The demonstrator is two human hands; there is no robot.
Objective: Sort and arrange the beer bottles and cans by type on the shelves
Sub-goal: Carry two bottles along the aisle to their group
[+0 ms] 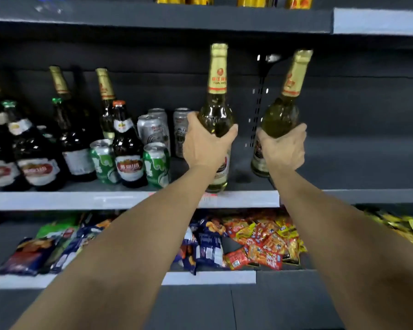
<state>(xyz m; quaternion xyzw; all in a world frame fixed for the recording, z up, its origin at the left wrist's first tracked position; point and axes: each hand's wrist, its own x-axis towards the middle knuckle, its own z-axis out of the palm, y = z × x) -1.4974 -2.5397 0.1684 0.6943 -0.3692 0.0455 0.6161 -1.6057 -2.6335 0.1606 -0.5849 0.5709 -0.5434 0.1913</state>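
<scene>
Centre frame: left hand (pixel 206 144) grips an upright gold-foiled bottle (pixel 217 110); right hand (pixel 284 148) grips a second, right-tilted bottle (pixel 281 115), above the shelf (pixel 57 198).

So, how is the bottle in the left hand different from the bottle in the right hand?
The left bottle, held by the left hand, stands upright; the right bottle, held by the right hand, tilts to the right. The left bottle reaches the shelf edge; the right bottle sits further back. Both have gold foil necks and pale glass.
</scene>
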